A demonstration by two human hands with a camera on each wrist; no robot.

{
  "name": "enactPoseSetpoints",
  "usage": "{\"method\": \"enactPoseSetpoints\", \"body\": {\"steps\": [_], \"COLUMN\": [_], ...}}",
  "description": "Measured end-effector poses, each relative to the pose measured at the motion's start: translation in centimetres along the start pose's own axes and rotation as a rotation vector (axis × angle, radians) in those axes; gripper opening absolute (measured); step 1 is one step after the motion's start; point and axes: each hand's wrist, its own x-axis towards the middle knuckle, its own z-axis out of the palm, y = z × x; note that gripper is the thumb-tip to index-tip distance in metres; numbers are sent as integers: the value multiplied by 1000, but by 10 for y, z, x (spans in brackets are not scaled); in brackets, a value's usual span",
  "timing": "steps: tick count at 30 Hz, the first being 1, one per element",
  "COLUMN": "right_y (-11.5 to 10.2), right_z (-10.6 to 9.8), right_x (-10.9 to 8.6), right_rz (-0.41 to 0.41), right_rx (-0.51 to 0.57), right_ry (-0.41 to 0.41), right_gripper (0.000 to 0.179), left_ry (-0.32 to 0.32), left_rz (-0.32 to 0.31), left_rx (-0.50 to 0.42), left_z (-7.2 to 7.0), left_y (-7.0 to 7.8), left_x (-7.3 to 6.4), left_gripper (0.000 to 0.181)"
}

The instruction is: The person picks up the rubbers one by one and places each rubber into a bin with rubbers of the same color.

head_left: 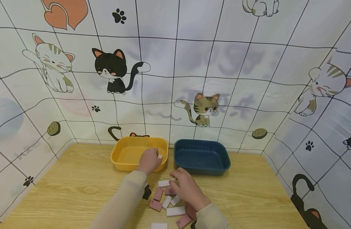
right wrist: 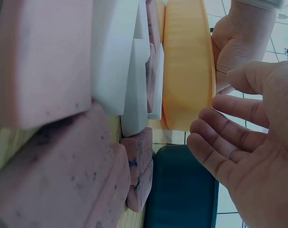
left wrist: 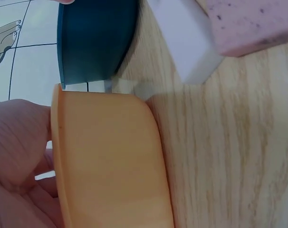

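My left hand (head_left: 150,160) is over the yellow bin (head_left: 125,167), pinching a small white block (head_left: 160,156) mostly hidden by the fingers. In the left wrist view that hand's thumb side lies by the bin's rim. My right hand (head_left: 189,189) hovers above loose blocks in front of the two bins, its fingers spread and slightly bent. Seen in the right wrist view, its palm (right wrist: 258,152) holds nothing. Under and beside it lie a white block (head_left: 164,183), another white block (head_left: 176,211) and several speckled pink blocks (head_left: 156,205).
A dark blue bin (head_left: 204,170) stands to the right of the yellow one, with a narrow gap between them. A black piece (head_left: 146,192) lies beside the left forearm. One more white block (head_left: 159,225) is at the near edge. Cat-patterned sheeting (head_left: 158,89) rises behind the wooden table (head_left: 78,187).
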Motion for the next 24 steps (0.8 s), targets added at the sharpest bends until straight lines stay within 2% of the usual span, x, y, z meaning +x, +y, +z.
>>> {"method": "enactPoseSetpoints", "body": {"steps": [6, 10, 18, 24], "right_y": [0, 1, 2, 0], "right_z": [-1, -1, -4, -7], "right_x": [-1, -1, -5, -11], "right_rz": [-3, -17, -9, -5], "right_rx": [0, -6, -5, -8], "right_ry": [5, 22, 56, 89], "right_gripper": [22, 21, 21, 22], "left_ry": [-37, -21, 102, 143], "left_rz": [-51, -34, 76, 175], "left_rx": [-25, -40, -40, -27], "left_z": [-6, -9, -18, -24], "left_y": [2, 2, 1, 6], "left_x": [-1, -5, -17, -31], "left_gripper": [19, 21, 21, 18]}}
